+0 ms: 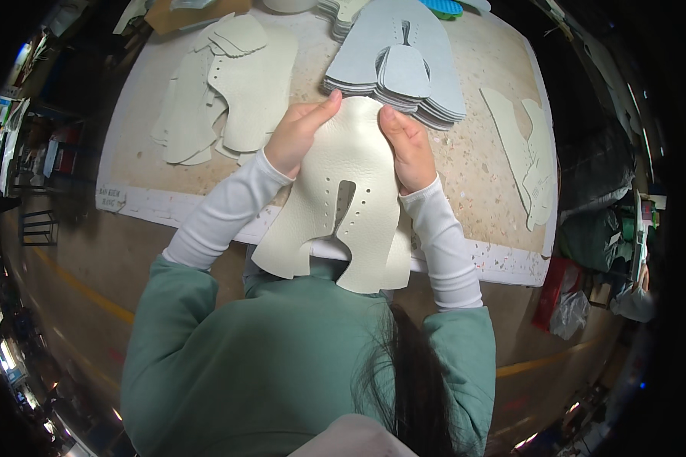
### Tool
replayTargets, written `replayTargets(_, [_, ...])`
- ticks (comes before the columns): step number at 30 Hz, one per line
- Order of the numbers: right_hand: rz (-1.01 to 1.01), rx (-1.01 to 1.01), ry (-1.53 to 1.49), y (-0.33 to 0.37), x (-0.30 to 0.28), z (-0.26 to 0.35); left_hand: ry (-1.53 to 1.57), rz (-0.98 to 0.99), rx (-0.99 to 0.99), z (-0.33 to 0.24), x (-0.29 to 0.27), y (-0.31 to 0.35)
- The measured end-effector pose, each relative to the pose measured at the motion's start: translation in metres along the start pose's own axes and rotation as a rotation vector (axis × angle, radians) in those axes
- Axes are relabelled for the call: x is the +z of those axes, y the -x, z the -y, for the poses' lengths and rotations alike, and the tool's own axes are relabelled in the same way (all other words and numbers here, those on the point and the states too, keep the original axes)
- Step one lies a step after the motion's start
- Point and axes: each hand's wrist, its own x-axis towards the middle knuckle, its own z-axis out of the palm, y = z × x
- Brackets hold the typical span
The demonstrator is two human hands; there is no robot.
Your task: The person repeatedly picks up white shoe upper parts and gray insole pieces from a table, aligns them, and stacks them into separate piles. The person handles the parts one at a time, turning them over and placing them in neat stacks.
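Between my hands hangs a cream leather shoe upper piece [351,148], grained, with a slot and rows of punched holes in its lower half. My left hand [301,131] grips its upper left edge, thumb pointing at the rounded top. On the opposite edge my right hand [408,145] is closed, its thumb on the leather. The fingers behind the piece are hidden. Its two legs hang past the table's front edge, and more cream leather shows behind the right leg. Just beyond the top lies a stack of pale grey-blue upper pieces [358,61].
Cream cut pieces [255,91] lie in a loose pile on the left of the table [465,183]. Two narrow cream pieces [522,167] lie at the right. A cardboard box [187,17] and a bright blue item [443,7] are at the far edge. Bags hang at the right.
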Motion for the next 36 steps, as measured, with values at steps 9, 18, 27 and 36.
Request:
replayTargets(9, [0.032, 0.059, -0.017, 0.001, -0.001, 0.001, -0.013, 0.026, 0.009, -0.001, -0.006, 0.001])
replayTargets(18, [0.03, 0.022, 0.07, 0.002, -0.001, 0.002, -0.015, 0.002, -0.004, 0.002, -0.004, 0.003])
replayTargets(27, [0.03, 0.092, 0.113, -0.003, -0.002, 0.002, -0.376, 0.23, -0.042, -0.019, -0.025, -0.011])
replayTargets(36, [0.21, -0.147, 1.026, -0.048, 0.0, 0.024, -0.815, -0.035, 0.52, -0.003, -0.015, -0.02])
